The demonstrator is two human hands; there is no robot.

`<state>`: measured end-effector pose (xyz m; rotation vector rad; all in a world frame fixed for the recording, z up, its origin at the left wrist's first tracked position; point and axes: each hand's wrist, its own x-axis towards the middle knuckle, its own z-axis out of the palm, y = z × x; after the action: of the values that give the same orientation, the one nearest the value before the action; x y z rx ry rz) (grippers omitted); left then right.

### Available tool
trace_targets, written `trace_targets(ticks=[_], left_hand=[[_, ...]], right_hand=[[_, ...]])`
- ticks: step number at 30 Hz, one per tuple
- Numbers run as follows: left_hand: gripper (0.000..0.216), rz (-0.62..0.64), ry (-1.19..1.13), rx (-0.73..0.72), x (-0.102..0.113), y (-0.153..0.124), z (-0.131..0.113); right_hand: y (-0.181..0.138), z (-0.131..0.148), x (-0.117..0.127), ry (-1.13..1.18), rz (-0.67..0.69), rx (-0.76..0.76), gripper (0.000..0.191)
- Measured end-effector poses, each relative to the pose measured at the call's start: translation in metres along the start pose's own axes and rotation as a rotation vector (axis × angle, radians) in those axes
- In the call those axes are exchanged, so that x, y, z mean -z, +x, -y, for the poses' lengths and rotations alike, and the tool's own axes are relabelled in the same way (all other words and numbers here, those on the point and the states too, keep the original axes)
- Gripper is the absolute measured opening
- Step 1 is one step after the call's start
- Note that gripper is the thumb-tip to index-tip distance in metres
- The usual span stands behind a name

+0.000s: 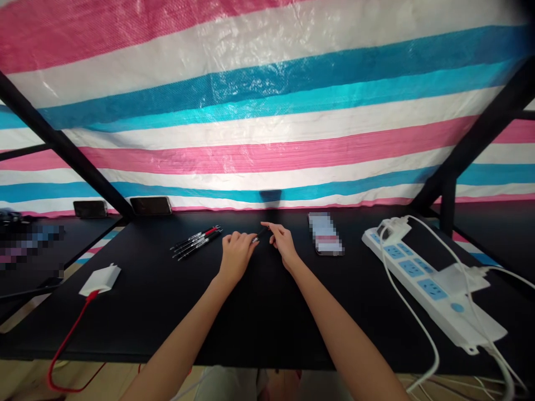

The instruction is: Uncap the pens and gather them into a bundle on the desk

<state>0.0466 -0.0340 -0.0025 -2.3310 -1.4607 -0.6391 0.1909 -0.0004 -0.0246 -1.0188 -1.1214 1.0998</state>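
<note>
A dark, slim pen [261,234], mostly hidden by fingers, is at mid-bench [146,317]. The left hand [237,253] pinches it; the right hand [283,243] points an index finger at its far end, and whether it grips, I cannot tell. Left of them lie about four pens [196,244], overlapping. One phone [326,234], screen pixelated, lies right; two dark phones [150,205] stand far left. One power strip [430,284] sits right, partly covered by plugs.

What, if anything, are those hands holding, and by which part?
The left hand pinches a slim dark pen-like item at its left end; the right hand is by the other end, whether gripping I can't tell.
</note>
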Motion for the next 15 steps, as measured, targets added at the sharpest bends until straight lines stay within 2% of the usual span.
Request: trace_targets(ticks=[3,5,10,13,15], left_hand=[[0.025,0.0,-0.029,0.038,0.002,-0.001,0.003],[0.025,0.005,-0.046,0.09,0.002,0.0,0.008],[0.027,-0.046,-0.1,0.414,0.003,0.004,0.031],[0.032,-0.049,-0.237,0.567,0.001,0.006,0.04],[0.035,-0.018,-0.408,0.594,-0.003,0.005,0.036]], right_hand=[[-0.001,0.003,0.0,0.022,-0.033,0.063,0.035],[0.0,0.006,0.003,0.062,-0.131,0.084,0.035],[0.011,0.009,0.02,0.17,-0.422,0.047,0.035],[0.017,0.004,0.029,0.108,-0.424,0.014,0.036],[0.017,-0.001,0.031,-0.081,-0.301,-0.028,0.038]])
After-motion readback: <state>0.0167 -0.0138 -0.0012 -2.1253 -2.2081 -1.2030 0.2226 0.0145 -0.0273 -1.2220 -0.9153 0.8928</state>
